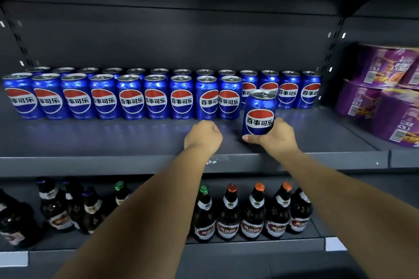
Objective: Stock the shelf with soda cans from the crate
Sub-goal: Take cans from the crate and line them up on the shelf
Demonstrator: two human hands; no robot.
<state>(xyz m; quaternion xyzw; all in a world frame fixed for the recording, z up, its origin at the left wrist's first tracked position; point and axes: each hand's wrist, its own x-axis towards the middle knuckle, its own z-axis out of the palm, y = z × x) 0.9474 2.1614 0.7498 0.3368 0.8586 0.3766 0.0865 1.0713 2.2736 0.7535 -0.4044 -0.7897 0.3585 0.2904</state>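
Note:
Two rows of blue soda cans (131, 97) with red, white and blue logos stand along the back of the dark grey shelf (113, 140). My right hand (275, 137) grips one more blue can (259, 112) by its lower part, upright, just in front of the rows' right end. My left hand (203, 137) is curled into a loose fist and holds nothing; it hovers over the shelf in front of the front row. The crate is out of view.
Purple packaged tubs (385, 102) are stacked at the right end of the same shelf. Dark glass bottles (251, 215) with coloured caps stand on the shelf below. Bare shelf runs along the front, left of my hands.

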